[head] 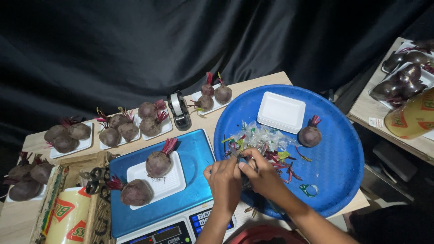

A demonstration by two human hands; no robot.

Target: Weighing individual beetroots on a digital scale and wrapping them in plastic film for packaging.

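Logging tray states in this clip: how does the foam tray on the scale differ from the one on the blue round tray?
The foam tray on the scale carries two beetroots; the foam tray on the blue round tray is empty. The first lies near the left hand, the second farther off. Both are white and rectangular.

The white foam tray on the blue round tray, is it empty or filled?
Empty: the white foam tray shows only bare white surface; the nearest beetroot lies beside it.

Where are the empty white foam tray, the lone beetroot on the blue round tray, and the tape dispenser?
empty white foam tray point(281, 111), head view, flat centre.
lone beetroot point(309, 136), head view, round body.
tape dispenser point(179, 110), head view, black body.
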